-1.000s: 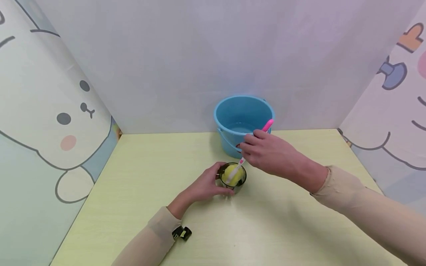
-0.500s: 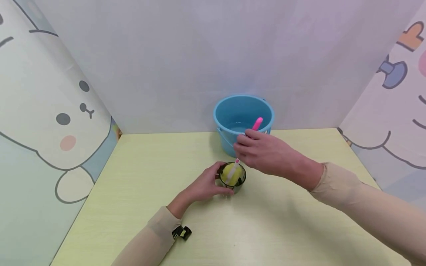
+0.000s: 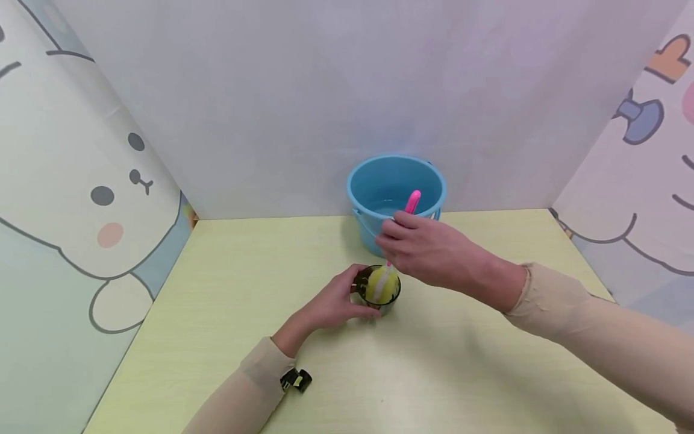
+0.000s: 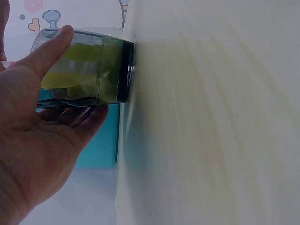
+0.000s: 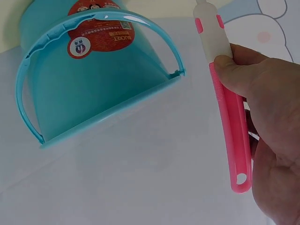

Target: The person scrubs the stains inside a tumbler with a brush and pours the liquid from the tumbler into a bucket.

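Note:
My left hand (image 3: 338,301) holds a dark see-through cup (image 3: 387,309), which stands upright on the table; in the left wrist view the thumb lies along one side of the glass cup (image 4: 112,70) and fingers curl under the other. Inside it sits the yellow-and-white sponge head (image 3: 381,286) of a cup brush. With thumb and fingers my right hand (image 3: 423,250) grips the pink-and-white handle (image 5: 234,122) of this brush above the cup. The handle leans up toward the back, its pink end free.
A light blue bucket (image 3: 364,232) stands behind the cup against the white back wall, its carrying handle (image 5: 168,44) folded down. Side walls carry cartoon prints. The pale yellow table (image 3: 260,253) extends around both arms.
My right hand has shifted left, and the brush handle has swung from a rightward lean to a steeper angle. The sponge head has turned within the cup. My left hand keeps its place.

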{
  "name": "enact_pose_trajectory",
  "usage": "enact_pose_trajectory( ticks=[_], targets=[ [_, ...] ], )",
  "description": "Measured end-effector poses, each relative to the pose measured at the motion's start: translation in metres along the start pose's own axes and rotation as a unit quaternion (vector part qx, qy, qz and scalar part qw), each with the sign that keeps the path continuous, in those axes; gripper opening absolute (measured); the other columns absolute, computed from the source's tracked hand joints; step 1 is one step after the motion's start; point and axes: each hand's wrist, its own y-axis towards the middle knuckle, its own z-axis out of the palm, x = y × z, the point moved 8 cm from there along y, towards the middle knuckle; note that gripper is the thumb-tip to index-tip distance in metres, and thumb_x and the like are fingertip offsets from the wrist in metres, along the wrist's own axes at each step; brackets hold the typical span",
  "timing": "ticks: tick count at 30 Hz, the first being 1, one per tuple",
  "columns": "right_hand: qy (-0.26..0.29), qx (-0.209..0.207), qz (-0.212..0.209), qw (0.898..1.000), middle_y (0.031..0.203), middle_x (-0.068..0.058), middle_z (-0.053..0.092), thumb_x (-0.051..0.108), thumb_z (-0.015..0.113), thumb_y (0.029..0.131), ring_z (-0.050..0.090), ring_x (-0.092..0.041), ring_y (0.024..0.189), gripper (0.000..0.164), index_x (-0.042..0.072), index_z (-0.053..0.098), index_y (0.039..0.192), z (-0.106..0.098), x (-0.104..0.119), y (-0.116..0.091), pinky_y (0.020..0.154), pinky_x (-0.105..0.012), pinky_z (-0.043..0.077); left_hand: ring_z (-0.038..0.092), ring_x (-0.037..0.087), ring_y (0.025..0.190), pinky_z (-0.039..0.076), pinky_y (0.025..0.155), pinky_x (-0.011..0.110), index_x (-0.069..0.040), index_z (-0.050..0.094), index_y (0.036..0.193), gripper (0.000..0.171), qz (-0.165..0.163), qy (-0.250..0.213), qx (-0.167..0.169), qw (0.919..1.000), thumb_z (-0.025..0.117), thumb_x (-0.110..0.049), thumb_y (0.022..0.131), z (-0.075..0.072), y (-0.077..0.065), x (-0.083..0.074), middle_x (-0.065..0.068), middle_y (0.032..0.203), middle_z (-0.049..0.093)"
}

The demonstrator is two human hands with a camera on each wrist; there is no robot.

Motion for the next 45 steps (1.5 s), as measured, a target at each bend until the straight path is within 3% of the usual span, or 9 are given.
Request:
enact_pose_trajectory(
  ticks=[19, 28, 38, 45],
  targets=[
    [0.102, -0.02, 0.042, 0.994, 0.107, -0.011, 0.064, 0.027, 0.102, 0.071, 0.052, -0.031, 0.105, 0.05, 0.009, 0.076, 0.11, -0.001, 0.0, -0.013, 0.09, -0.04, 0.046, 0.056, 0.014, 0.132, 0.048, 0.113, 0.036, -0.011, 0.045, 0.151, 0.086, -0.005, 0.007, -0.001, 1.0, 0.094, -0.03, 0.083, 0.001, 0.001, 0.002, -0.003, 0.144, 0.057],
    [0.074, -0.028, 0.046, 0.996, 0.105, -0.012, 0.064, 0.026, 0.098, 0.077, 0.051, -0.03, 0.102, 0.043, 0.009, 0.075, 0.109, -0.003, 0.003, -0.009, 0.09, -0.04, 0.044, 0.059, 0.014, 0.128, 0.049, 0.112, 0.034, -0.013, 0.045, 0.149, 0.085, -0.01, 0.01, -0.002, 0.9999, 0.095, -0.032, 0.083, 0.001, 0.0, 0.001, -0.003, 0.141, 0.058],
    [0.022, -0.013, 0.041, 0.999, 0.109, -0.013, 0.067, 0.037, 0.089, 0.087, 0.051, -0.03, 0.102, 0.046, 0.004, 0.076, 0.116, -0.006, 0.004, -0.002, 0.088, -0.039, 0.043, 0.059, 0.014, 0.129, 0.049, 0.111, 0.033, -0.014, 0.045, 0.15, 0.086, -0.01, 0.013, -0.002, 0.9999, 0.095, -0.031, 0.083, 0.0, 0.0, 0.001, -0.004, 0.142, 0.057],
    [0.017, 0.0, 0.04, 0.999, 0.11, -0.014, 0.068, 0.037, 0.094, 0.081, 0.051, -0.03, 0.103, 0.05, 0.005, 0.077, 0.115, -0.007, 0.003, -0.001, 0.089, -0.04, 0.043, 0.057, 0.013, 0.132, 0.048, 0.112, 0.033, -0.014, 0.044, 0.151, 0.086, -0.004, 0.02, -0.001, 0.9998, 0.094, -0.032, 0.084, 0.0, 0.0, 0.0, -0.004, 0.145, 0.056]
  ],
)
